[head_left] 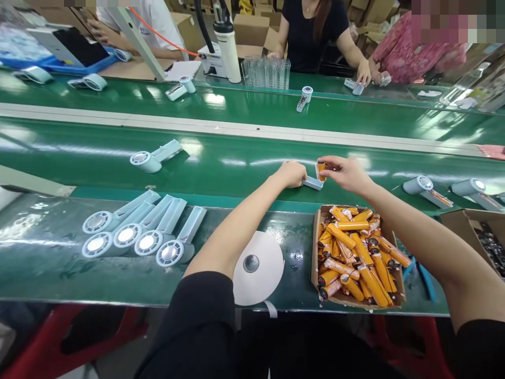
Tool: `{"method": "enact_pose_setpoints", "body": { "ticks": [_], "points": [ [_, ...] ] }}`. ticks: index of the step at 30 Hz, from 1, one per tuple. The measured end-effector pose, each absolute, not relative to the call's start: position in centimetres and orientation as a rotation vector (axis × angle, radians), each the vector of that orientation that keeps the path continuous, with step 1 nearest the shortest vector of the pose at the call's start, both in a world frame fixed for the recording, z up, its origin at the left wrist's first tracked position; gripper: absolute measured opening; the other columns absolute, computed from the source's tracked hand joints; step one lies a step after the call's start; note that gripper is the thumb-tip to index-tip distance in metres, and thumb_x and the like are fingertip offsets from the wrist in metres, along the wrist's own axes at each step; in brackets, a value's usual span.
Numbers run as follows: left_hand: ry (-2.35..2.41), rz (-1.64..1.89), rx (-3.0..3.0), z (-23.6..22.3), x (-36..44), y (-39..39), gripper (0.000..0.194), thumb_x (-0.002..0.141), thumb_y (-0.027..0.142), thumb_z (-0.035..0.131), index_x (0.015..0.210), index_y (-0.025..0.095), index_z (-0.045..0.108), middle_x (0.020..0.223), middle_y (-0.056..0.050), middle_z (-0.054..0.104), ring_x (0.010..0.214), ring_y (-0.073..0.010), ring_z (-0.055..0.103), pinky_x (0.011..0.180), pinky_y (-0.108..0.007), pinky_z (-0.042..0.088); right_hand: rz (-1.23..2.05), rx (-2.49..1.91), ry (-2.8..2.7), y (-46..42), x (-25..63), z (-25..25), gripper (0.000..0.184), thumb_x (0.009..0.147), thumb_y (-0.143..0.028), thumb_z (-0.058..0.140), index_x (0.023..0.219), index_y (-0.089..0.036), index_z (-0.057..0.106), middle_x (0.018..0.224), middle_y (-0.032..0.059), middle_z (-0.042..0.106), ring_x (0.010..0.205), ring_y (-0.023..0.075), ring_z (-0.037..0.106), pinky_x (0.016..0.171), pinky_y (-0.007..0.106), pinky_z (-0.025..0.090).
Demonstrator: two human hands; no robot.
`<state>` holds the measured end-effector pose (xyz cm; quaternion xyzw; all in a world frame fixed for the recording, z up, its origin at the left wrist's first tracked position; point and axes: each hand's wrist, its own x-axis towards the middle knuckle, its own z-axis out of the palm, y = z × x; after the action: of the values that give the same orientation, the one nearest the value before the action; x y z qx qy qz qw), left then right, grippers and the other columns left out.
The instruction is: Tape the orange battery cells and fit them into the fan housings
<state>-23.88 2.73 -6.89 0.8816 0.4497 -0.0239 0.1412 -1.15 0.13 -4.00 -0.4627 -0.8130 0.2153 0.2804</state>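
Note:
My left hand (292, 174) is closed round a light-blue handheld fan housing, whose open handle (313, 182) sticks out to the right of my fingers. The rest of that housing is hidden under the hand. Between the thumb and fingers of my right hand (347, 173) is an orange battery (321, 169), held upright at the handle's end. Below my right forearm, a cardboard box (315, 252) is heaped with orange batteries (357, 247) with wires. A roll of white tape (262, 279) lies flat below my left forearm.
Several fan housings (170, 252) rest on the bench at left. Another housing (145, 160) lies on the green belt (221, 173), with more at right (422, 185). Blue-handled pliers (426, 281) are beside the battery box. Co-workers sit across the far belt, one hand (363, 73) on a part.

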Motion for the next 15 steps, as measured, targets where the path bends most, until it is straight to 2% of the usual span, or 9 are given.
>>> {"method": "enact_pose_setpoints", "body": {
  "ticks": [3, 6, 12, 15],
  "points": [
    [1.269, -0.063, 2.505, -7.2, -23.8, 3.5, 0.032, 0.085, 0.029, 0.074, 0.114, 0.034, 0.087, 0.126, -0.004, 0.081, 0.124, -0.0295, 0.065, 0.109, -0.039, 0.047, 0.597, -1.249, -2.143, -0.1, -0.2, -4.8, 0.047, 0.090, -0.034, 0.077, 0.134, -0.019, 0.079, 0.102, 0.0069, 0.083, 0.086, 0.0204, 0.076, 0.090, 0.037, 0.064],
    [1.280, -0.073, 2.437, -7.0, -23.5, 4.0, 0.030, 0.084, 0.035, 0.079, 0.113, 0.032, 0.087, 0.117, -0.004, 0.083, 0.119, -0.0278, 0.069, 0.105, -0.035, 0.048, 0.609, -1.266, -2.084, -0.1, 0.2, -5.3, 0.053, 0.089, -0.032, 0.079, 0.140, -0.017, 0.074, 0.106, 0.0084, 0.082, 0.091, 0.0211, 0.077, 0.093, 0.037, 0.065],
    [1.271, -0.014, 2.318, -6.1, -23.0, 3.6, 0.024, 0.089, 0.035, 0.076, 0.111, 0.028, 0.082, 0.120, -0.003, 0.082, 0.118, -0.0269, 0.071, 0.102, -0.033, 0.048, 0.553, -1.272, -2.192, 0.1, 0.8, -6.0, 0.037, 0.093, -0.030, 0.076, 0.126, -0.015, 0.077, 0.102, 0.0096, 0.083, 0.093, 0.0222, 0.079, 0.093, 0.036, 0.064],
    [1.296, 0.060, 2.281, -6.2, -22.7, 3.4, 0.022, 0.099, 0.034, 0.065, 0.116, 0.026, 0.076, 0.124, -0.004, 0.080, 0.121, -0.0266, 0.070, 0.106, -0.036, 0.048, 0.528, -1.295, -2.341, 0.0, 1.0, -6.2, 0.030, 0.094, -0.027, 0.075, 0.123, -0.017, 0.077, 0.107, 0.0092, 0.083, 0.098, 0.0234, 0.080, 0.094, 0.034, 0.062]
  ]
}}
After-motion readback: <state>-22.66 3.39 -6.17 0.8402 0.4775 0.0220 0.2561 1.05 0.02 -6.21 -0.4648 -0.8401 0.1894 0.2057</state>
